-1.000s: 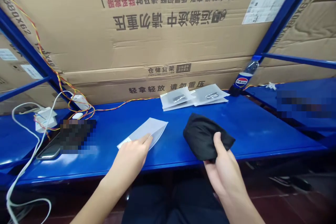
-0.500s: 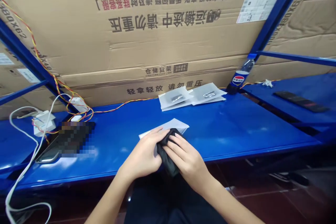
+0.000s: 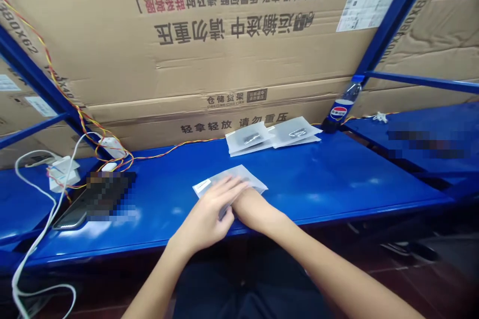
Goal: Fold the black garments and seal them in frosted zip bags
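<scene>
A translucent frosted plastic bag (image 3: 242,172) with a small white label (image 3: 202,186) at its left lies near the front edge of the blue shelf. My left hand (image 3: 209,214) grips the bag's near side, its fingers laid over the top and its thumb underneath. My right hand (image 3: 254,208) reaches forward under the left fingers, at or inside the bag's mouth. Its fingers are hidden, and the black cloth item seen before is out of sight.
Two similar frosted bags (image 3: 249,139) with dark contents lie at the back beside a cola bottle (image 3: 338,112). A blurred dark device (image 3: 71,212), white adapters (image 3: 63,174) and loose cables occupy the left. Blue uprights and cardboard stand behind the shelf (image 3: 337,179).
My right hand has moved forward and left, under the left fingers, and the black cloth has gone from view. More of the bag shows, slightly nearer the back.
</scene>
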`<state>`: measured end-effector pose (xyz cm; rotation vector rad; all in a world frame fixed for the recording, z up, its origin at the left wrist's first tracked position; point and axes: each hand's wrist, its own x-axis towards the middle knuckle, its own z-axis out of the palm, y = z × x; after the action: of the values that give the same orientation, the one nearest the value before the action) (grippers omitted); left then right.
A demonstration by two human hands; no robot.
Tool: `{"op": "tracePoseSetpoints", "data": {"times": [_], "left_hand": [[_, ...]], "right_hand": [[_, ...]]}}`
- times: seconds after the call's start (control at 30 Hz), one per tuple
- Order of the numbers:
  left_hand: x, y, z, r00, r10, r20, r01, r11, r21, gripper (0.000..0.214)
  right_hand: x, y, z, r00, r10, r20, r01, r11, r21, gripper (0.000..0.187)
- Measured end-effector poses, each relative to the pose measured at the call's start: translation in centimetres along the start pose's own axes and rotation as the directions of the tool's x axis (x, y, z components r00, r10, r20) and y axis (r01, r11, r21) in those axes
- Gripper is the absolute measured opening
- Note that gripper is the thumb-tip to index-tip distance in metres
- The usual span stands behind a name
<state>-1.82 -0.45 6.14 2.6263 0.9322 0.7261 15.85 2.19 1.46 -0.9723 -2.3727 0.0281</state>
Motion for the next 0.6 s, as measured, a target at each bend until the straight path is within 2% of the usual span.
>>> {"op": "tracePoseSetpoints", "data": {"times": [0.07, 0.1, 0.17, 0.23, 0.3, 0.37, 0.43, 0.53, 0.6], "left_hand": [[-1.9, -0.3, -0.4, 0.996, 0.020, -0.088, -0.013, 0.997, 0.079, 0.070], [-3.0, -0.3, -0.5, 0.991, 0.048, -0.125, -0.029, 0.989, 0.147, 0.070], [-5.0, -0.4, -0.6, 0.973, 0.142, -0.182, -0.083, 0.950, 0.300, 0.058], [-6.5, -0.2, -0.4, 0.938, 0.249, -0.241, -0.135, 0.903, 0.408, 0.034], [-7.3, 0.3, 0.2, 0.899, 0.331, -0.286, -0.182, 0.878, 0.442, 0.022], [-7.3, 0.8, 0.9, 0.866, 0.379, -0.325, -0.217, 0.872, 0.438, 0.018], [-7.0, 1.2, 1.4, 0.847, 0.387, -0.363, -0.222, 0.880, 0.420, 0.016], [-6.4, 1.5, 1.6, 0.840, 0.338, -0.424, -0.183, 0.913, 0.365, 0.014], [-6.3, 1.7, 1.2, 0.838, 0.312, -0.448, -0.166, 0.927, 0.336, 0.014]], "right_hand": [[-1.3, -0.2, -2.1, 0.999, -0.023, 0.034, 0.020, 0.996, 0.089, 0.041], [-2.1, -0.4, -3.0, 0.999, -0.046, 0.015, 0.043, 0.986, 0.161, 0.041], [-3.7, -1.1, -4.1, 0.980, -0.097, -0.174, 0.135, 0.967, 0.216, 0.040], [-5.1, -2.3, -4.0, 0.909, -0.139, -0.394, 0.205, 0.970, 0.130, 0.036], [-6.0, -3.6, -3.1, 0.856, -0.181, -0.484, 0.209, 0.978, 0.005, 0.025], [-6.2, -5.0, -2.3, 0.841, -0.200, -0.502, 0.197, 0.979, -0.060, 0.019], [-6.0, -6.0, -1.8, 0.824, -0.218, -0.523, 0.202, 0.975, -0.088, 0.022], [-5.4, -6.7, -1.8, 0.805, -0.261, -0.533, 0.241, 0.964, -0.108, 0.028], [-5.1, -6.3, -2.0, 0.805, -0.299, -0.512, 0.278, 0.953, -0.119, 0.028]]}}
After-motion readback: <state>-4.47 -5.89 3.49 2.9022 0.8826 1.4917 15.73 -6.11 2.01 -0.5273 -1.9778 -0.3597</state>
